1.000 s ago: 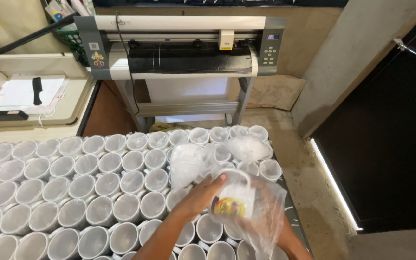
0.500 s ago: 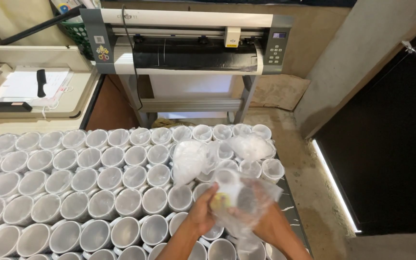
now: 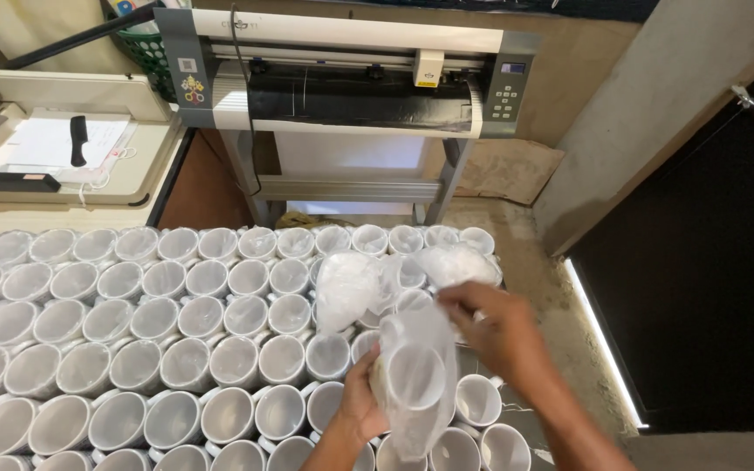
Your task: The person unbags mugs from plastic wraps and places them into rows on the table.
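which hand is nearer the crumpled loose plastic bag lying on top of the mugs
Right. The right hand sits just right of the crumpled bag, pinching the plastic around the held mug. The left hand grips that mug lower down.

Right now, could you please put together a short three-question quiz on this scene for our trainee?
1. True or false: the mug held over the table is inside a clear plastic bag.
2. Which hand supports that mug from below? A) left hand B) right hand
3. Fill in: beyond the rows of white mugs stands a wide grey and white ____ on a stand.

Key:
1. True.
2. A; the right hand grips the top of the bag.
3. Cutting plotter.
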